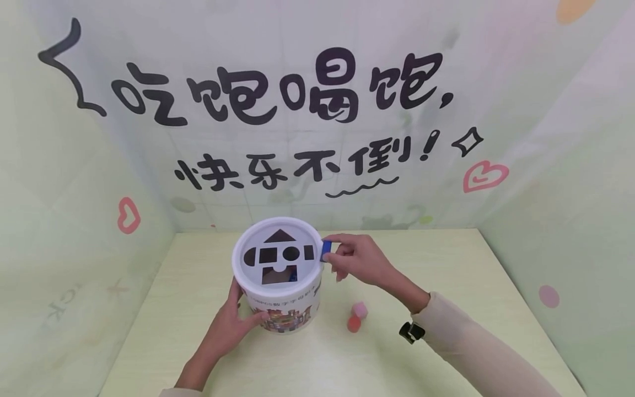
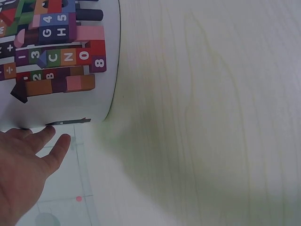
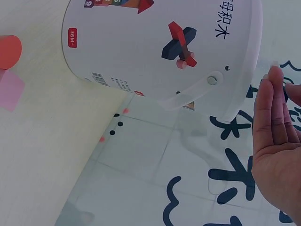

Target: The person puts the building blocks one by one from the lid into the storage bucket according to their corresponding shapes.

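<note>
A white bucket printed with colourful blocks stands upright, its white lid pierced by shaped holes. Against its left side rests my left hand, thumb spread toward the front. The left wrist view has that hand's fingers fairly straight at the bucket's side. My right hand pinches a small blue block between thumb and index finger, right at the lid's right rim. Inside the arched hole something blue shows. A red cylinder block and a pink block lie right of the bucket.
Everything stands on a pale wood-grain table. Printed curtains with large black characters enclose its back and sides. A white handle hangs against the bucket's side. A black strap piece sits at the right sleeve.
</note>
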### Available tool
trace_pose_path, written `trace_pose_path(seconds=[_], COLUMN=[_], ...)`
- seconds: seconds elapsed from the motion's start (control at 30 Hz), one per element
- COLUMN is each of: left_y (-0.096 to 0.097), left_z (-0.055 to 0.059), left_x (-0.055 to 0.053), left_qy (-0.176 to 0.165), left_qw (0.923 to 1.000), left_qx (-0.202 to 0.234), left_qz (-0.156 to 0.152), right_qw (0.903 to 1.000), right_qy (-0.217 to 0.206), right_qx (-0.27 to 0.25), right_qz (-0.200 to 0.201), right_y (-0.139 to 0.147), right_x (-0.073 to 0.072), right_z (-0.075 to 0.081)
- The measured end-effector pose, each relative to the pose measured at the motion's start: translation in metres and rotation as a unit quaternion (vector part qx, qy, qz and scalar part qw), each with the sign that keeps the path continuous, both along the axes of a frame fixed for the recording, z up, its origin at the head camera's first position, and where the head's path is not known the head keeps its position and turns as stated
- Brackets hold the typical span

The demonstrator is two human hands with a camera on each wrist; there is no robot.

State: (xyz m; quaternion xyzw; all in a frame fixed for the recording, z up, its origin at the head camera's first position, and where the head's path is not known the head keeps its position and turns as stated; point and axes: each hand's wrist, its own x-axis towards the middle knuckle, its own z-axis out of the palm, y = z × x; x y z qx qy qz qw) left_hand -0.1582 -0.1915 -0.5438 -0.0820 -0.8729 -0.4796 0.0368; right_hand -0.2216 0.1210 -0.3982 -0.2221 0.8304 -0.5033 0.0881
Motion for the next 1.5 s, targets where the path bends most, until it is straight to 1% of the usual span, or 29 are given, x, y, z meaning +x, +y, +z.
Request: trace_pose_path(seconds=[0.13,0.33,0.5,0.73,1.13,1.33,1.5], left_y=[0.001,0.001,0.001,0.001,0.002,0.002,0.002], left_z=[0.000,0.000,-0.001,-0.003,0.000,0.000,-0.001], left_x=[0.000,0.000,0.000,0.001,0.001,0.000,0.000], left_qy=[-0.003,-0.003,0.001,-0.003,-0.002,0.000,-0.003], left_qw=[1.0000,1.0000,1.0000,0.9999,1.0000,1.0000,1.0000], left_qx=[0.002,-0.002,-0.004,-0.010,-0.007,-0.005,-0.005], left_qz=[0.002,0.003,0.003,0.009,0.004,0.001,0.002], right_qw=[0.9998,0.9992,0.9986,0.9980,0.9949,0.9946,0.9939], right_qy=[-0.009,-0.032,-0.048,-0.057,-0.092,-0.098,-0.106], right_qx=[-0.014,-0.018,-0.007,0.007,0.013,-0.006,-0.014], right_qz=[0.008,0.019,0.020,0.026,0.037,0.036,0.029], right_y=[-0.003,-0.009,-0.015,-0.022,-0.023,-0.021,-0.016], right_x=[-0.005,-0.012,-0.018,-0.025,-0.031,-0.030,-0.028], right_z=[0.000,-0.001,-0.004,-0.008,-0.007,-0.007,-0.011])
